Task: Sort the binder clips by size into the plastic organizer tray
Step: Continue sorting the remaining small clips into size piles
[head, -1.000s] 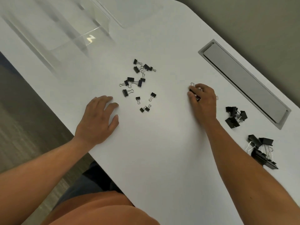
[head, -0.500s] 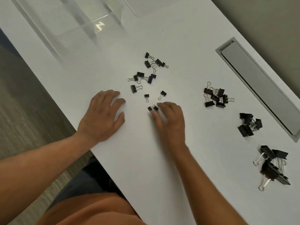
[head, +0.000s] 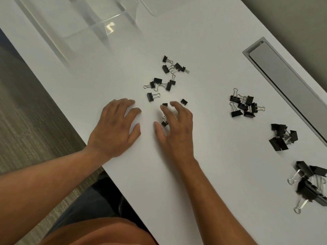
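Reaching back into the loose scatter mid-frame, the right hand [head: 177, 128] has swung over from the small pile [head: 245, 106] at right and now spreads relaxed fingers [head: 174, 104] over a tiny clip [head: 164, 123], nothing grabbed yet. Left hand [head: 115, 128] stays flat on the counter [head: 203, 41], released. Looks like pre-sorting still; the clear tray [head: 74, 18] sits unused upper left.

white smooth desk [head: 203, 41] | grey metal cable hatch [head: 290, 82] at its right edge | grey-brown carpet [head: 26, 112] left of desk | beige wall [head: 292, 20] beyond hatch
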The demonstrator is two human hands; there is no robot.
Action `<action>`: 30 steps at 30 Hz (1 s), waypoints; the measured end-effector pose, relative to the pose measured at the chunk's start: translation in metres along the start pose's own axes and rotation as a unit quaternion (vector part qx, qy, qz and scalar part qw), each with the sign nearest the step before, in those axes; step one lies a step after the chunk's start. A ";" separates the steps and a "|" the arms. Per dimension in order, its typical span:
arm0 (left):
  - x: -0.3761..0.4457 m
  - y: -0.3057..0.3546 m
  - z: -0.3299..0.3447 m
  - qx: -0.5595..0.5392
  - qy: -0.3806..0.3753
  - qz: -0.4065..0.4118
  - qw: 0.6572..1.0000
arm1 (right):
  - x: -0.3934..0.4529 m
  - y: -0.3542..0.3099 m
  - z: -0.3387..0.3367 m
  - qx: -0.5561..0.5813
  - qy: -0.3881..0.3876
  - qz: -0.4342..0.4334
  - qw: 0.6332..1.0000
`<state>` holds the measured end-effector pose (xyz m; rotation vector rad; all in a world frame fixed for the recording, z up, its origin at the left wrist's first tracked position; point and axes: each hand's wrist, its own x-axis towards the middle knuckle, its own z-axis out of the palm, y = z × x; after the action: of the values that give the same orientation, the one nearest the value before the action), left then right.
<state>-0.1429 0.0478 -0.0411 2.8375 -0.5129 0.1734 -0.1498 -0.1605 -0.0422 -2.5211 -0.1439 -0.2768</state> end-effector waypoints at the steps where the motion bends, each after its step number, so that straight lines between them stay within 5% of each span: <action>1: 0.000 0.000 0.000 0.001 -0.002 -0.001 1.000 | 0.004 -0.001 0.002 -0.018 -0.016 -0.004 1.000; 14: 0.001 0.000 -0.003 0.003 -0.015 -0.003 1.000 | -0.017 0.003 0.000 -0.037 0.004 -0.038 0.999; 30: 0.000 -0.001 0.000 0.000 -0.008 0.000 1.000 | 0.003 0.006 -0.008 -0.004 0.057 0.036 0.998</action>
<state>-0.1425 0.0488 -0.0409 2.8409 -0.5161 0.1506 -0.1470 -0.1694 -0.0384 -2.5058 -0.0060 -0.3915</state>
